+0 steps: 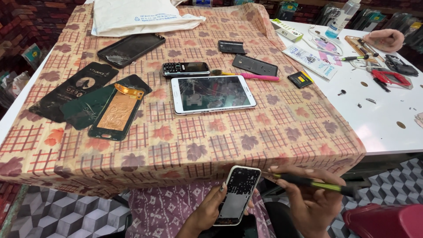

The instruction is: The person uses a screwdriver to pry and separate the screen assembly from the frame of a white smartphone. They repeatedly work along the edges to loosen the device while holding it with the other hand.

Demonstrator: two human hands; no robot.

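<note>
Looks mid-job to me: left hand point(207, 211) grips the opened-up white-edged smartphone point(238, 194) at 6 o'clock below the counter point(379, 119), right hand point(308, 198) pinching a green-handled screwdriver point(317, 184) at it, reassembly not yet done.

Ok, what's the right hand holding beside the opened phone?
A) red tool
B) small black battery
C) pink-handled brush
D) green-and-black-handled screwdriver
D: the right hand grips a slim green-and-black-handled screwdriver, tip pointing toward the opened white-edged phone held in the left hand; the pink-handled brush lies on the checked tablecloth.

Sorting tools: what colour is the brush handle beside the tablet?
Pink handle on the brush, seen in the head view.
</note>
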